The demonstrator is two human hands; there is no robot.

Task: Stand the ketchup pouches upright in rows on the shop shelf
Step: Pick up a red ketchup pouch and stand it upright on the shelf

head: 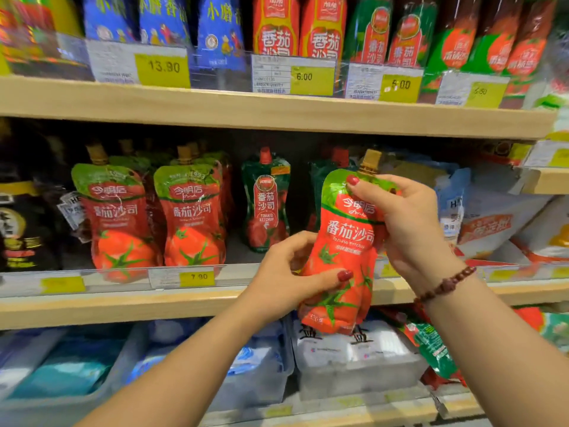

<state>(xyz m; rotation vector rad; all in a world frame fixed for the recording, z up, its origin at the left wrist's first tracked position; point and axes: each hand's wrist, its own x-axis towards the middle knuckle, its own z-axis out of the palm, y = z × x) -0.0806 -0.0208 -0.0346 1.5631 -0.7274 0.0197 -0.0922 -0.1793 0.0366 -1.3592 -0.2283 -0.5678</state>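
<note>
I hold a red and green ketchup pouch (345, 241) with a brown cap in front of the middle shelf (154, 306). My left hand (283, 275) grips its lower left side, thumb across the front. My right hand (406, 223) grips its upper right part near the spout. The pouch hangs nearly upright, clear of the shelf. Two rows of matching pouches (120, 217) (192, 214) stand upright on the shelf to the left. Two dark green ketchup pouches (266, 201) (320, 180) stand behind, the right one partly hidden by the held pouch.
The upper shelf (277, 109) carries blue packs, red and green ketchup packs and yellow price tags. Dark bottles (24, 223) stand at far left. White bags (498, 217) lie at right. Plastic bins (354, 365) and a green pouch (434, 349) fill the shelf below.
</note>
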